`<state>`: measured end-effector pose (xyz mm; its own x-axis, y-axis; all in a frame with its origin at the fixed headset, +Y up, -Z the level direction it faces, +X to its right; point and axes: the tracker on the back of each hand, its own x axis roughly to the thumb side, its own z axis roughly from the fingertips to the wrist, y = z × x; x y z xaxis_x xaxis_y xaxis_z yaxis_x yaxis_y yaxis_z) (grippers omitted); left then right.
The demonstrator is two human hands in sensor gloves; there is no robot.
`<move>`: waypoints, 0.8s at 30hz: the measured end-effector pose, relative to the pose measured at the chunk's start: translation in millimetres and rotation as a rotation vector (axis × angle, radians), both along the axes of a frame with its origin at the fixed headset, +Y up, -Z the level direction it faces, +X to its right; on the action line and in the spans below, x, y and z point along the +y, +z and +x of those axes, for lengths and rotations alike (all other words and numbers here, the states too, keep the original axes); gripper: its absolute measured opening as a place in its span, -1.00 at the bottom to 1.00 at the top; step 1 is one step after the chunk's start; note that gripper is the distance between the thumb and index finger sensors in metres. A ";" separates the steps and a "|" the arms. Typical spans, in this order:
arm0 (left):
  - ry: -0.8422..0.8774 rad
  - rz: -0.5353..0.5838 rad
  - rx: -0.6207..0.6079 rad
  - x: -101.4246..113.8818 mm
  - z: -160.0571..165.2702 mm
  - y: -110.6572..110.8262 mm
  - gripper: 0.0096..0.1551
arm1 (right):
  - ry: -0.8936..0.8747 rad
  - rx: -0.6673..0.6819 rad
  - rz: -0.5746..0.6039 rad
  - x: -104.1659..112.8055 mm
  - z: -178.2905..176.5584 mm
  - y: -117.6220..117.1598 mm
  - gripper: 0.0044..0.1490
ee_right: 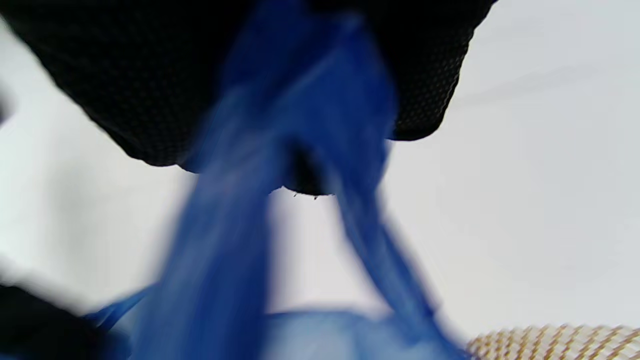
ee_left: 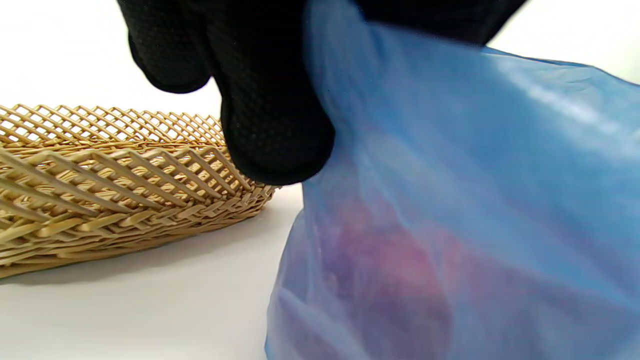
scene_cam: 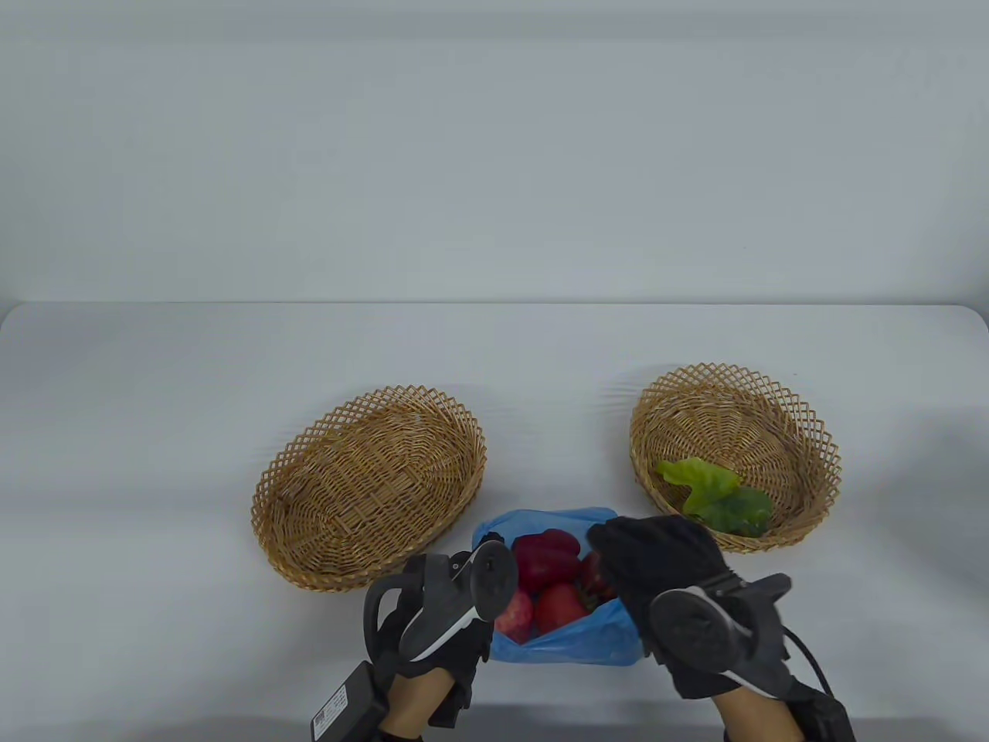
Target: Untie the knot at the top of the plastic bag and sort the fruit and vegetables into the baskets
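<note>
The blue plastic bag point(scene_cam: 568, 638) stands with its mouth spread near the table's front edge, between my two hands. Inside it lie a dark red pepper point(scene_cam: 545, 558) and other red fruit point(scene_cam: 560, 607). My left hand point(scene_cam: 463, 610) holds the bag's left rim; in the left wrist view its fingers point(ee_left: 270, 125) pinch the blue film point(ee_left: 450, 175). My right hand point(scene_cam: 657, 572) grips the right rim, and the right wrist view shows blue plastic point(ee_right: 300, 125) bunched between its fingers. A green leafy vegetable point(scene_cam: 718, 495) lies in the round basket point(scene_cam: 803, 417) on the right.
An oval wicker basket point(scene_cam: 367, 483) sits left of the bag, close to my left hand; its rim point(ee_left: 115, 165) fills the left of the left wrist view. The white table point(scene_cam: 154, 371) ends at a pale wall behind.
</note>
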<state>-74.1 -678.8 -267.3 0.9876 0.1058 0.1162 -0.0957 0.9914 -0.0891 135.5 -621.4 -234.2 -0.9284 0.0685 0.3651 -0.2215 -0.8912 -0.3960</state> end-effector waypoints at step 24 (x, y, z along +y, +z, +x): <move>-0.018 -0.053 -0.023 -5.3 5.4 -0.8 -0.27 | 0.552 0.054 -0.429 -86.0 -56.9 -29.2 0.16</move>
<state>-68.7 -684.1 -268.1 0.9865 0.0949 0.1338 -0.0755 0.9868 -0.1434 78.6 -707.4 -263.5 -0.8505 -0.2593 0.4575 0.2987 -0.9542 0.0144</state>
